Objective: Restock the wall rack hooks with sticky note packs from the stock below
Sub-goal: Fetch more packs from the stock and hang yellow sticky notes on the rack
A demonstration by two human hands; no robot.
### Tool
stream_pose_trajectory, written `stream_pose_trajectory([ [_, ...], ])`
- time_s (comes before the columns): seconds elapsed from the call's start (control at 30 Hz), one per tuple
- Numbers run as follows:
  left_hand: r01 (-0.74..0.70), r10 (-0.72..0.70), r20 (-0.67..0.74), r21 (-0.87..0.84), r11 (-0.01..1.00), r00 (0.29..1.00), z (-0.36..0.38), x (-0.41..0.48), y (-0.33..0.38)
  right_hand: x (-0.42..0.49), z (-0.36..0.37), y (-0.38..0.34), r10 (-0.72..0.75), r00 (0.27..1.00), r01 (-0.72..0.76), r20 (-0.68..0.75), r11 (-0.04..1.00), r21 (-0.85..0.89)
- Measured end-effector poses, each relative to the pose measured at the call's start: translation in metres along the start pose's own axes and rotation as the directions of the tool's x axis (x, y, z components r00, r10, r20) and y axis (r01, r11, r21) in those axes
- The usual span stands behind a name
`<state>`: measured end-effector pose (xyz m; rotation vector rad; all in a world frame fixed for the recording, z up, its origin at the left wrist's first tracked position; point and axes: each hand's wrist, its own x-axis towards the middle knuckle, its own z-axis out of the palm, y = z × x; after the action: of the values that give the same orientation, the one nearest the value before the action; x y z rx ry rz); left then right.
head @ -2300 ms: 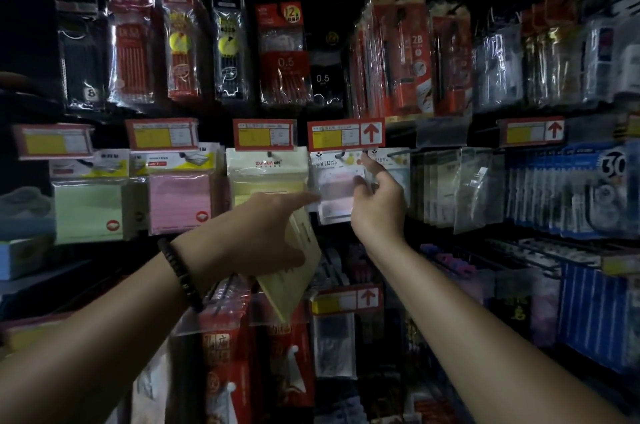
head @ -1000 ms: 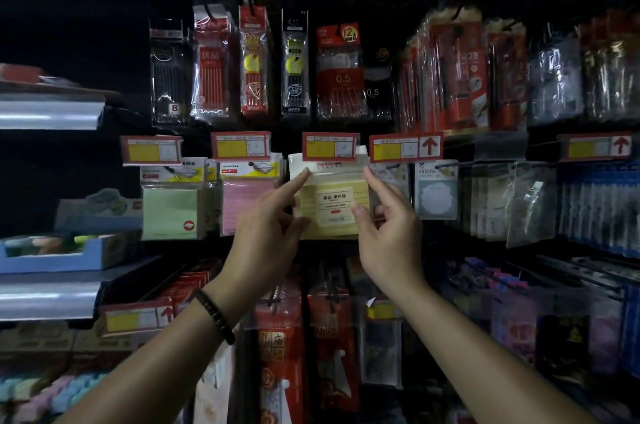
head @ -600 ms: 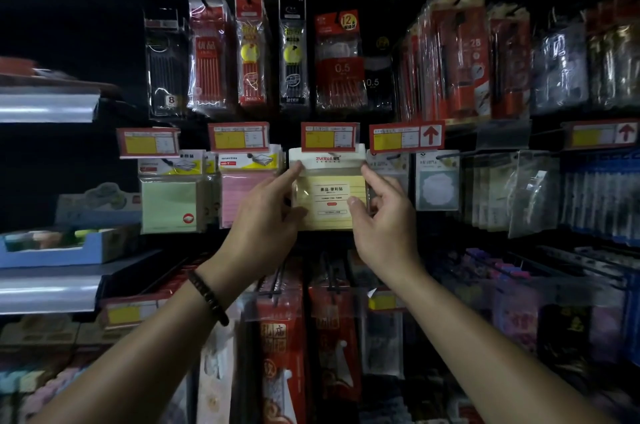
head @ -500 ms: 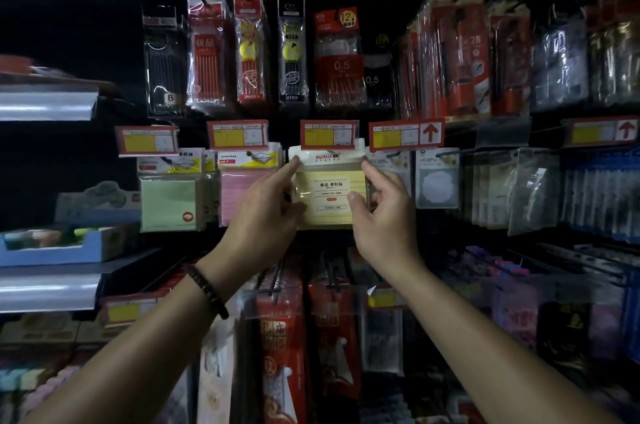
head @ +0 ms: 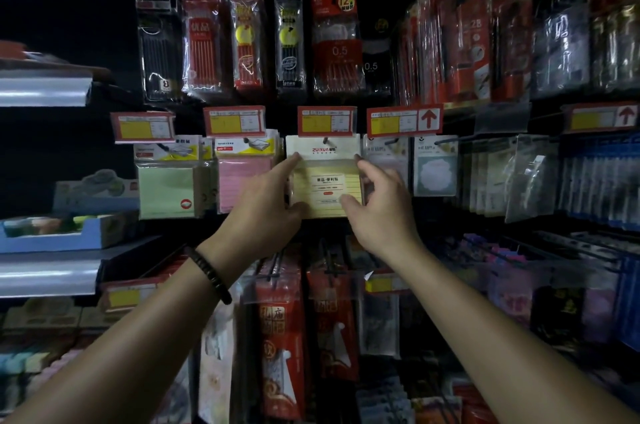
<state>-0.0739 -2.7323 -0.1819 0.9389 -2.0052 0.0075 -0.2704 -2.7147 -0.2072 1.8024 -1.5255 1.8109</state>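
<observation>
A pale yellow sticky note pack [head: 325, 181] with a white header card hangs at the middle of the wall rack, its hole on a hook [head: 325, 139] under a red price tag. My left hand [head: 263, 202] grips the pack's left edge, index finger up at the header and thumb under the lower corner. My right hand [head: 377, 205] holds the right edge the same way, thumb on the front near the bottom. Green [head: 166, 191] and pink [head: 242, 181] sticky note packs hang on hooks to the left.
Pen refill packs [head: 242, 32] hang in the row above. White note packs [head: 434, 165] and clear bags hang to the right. Red packets [head: 284, 337] hang below my wrists. A metal shelf [head: 48, 274] with a blue tray [head: 59, 233] juts out at the left.
Both hands brought the yellow pack up from below and set it on the middle hook. Over the last half second the pack sits slightly higher against the price tag, hands still on its edges.
</observation>
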Motion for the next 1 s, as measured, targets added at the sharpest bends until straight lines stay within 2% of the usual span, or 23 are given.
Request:
stream_pose_trajectory([
  [0.1,-0.012,0.017,-0.055,0.087,0.996,0.998,0.000,-0.017,0.005,-0.018,-0.009,0.001,-0.042,0.999,0.044,0.034,0.995,-0.084],
  [0.17,-0.035,0.047,-0.115,0.098,0.995,0.992,0.000,-0.041,0.009,-0.036,-0.020,0.004,-0.086,0.996,0.086,0.001,0.992,-0.096],
  [0.23,-0.094,0.102,-0.160,0.055,0.994,0.982,0.006,-0.072,0.014,-0.063,-0.031,0.011,-0.121,0.991,0.117,-0.055,0.990,-0.074],
  [0.3,-0.174,0.168,-0.146,-0.029,0.984,0.975,0.021,-0.112,0.015,-0.098,-0.042,0.022,-0.152,0.981,0.150,-0.118,0.988,-0.025],
  [0.37,-0.209,0.205,-0.042,-0.112,0.972,0.978,0.045,-0.157,0.015,-0.141,-0.051,0.039,-0.144,0.982,0.148,-0.121,0.989,0.022],
  [0.5,-0.083,0.148,0.281,-0.233,0.969,0.948,0.116,-0.256,-0.005,-0.247,-0.055,0.095,-0.005,1.000,0.006,-0.007,0.995,0.095],
  [0.57,0.066,0.057,0.488,-0.230,0.971,0.871,0.160,-0.302,-0.029,-0.303,-0.050,0.138,0.140,0.989,-0.145,0.055,0.985,0.097],
  [0.63,0.170,-0.032,0.648,-0.152,0.974,0.761,0.204,-0.346,-0.057,-0.362,-0.045,0.186,0.329,0.939,-0.338,0.101,0.938,0.082],
  [0.7,0.246,-0.107,0.771,-0.067,0.967,0.628,0.245,-0.386,-0.080,-0.421,-0.039,0.231,0.509,0.848,-0.517,0.144,0.856,0.020],
  [0.73,0.296,-0.135,0.822,-0.042,0.954,0.553,0.264,-0.404,-0.088,-0.451,-0.035,0.254,0.610,0.774,-0.616,0.168,0.788,-0.026],
  [0.77,0.334,-0.157,0.859,-0.017,0.942,0.487,0.284,-0.420,-0.096,-0.480,-0.031,0.276,0.706,0.686,-0.707,0.178,0.704,-0.066],
  [0.87,0.415,-0.246,0.934,0.122,0.902,0.258,0.337,-0.457,-0.118,-0.561,-0.014,0.334,0.916,0.358,-0.914,0.182,0.384,-0.132],
  [0.93,0.423,-0.263,0.949,0.169,0.890,0.175,0.370,-0.475,-0.132,-0.600,0.000,0.362,0.973,0.148,-0.982,0.176,0.166,-0.093],
  [0.97,0.423,-0.256,0.952,0.166,0.891,0.166,0.388,-0.484,-0.140,-0.619,0.007,0.376,0.980,0.068,-0.995,0.187,0.081,-0.064],
  [1.0,0.424,-0.274,0.953,0.196,0.884,0.131,0.403,-0.491,-0.144,-0.638,0.011,0.390,0.977,0.058,-0.997,0.204,0.066,-0.031],
])
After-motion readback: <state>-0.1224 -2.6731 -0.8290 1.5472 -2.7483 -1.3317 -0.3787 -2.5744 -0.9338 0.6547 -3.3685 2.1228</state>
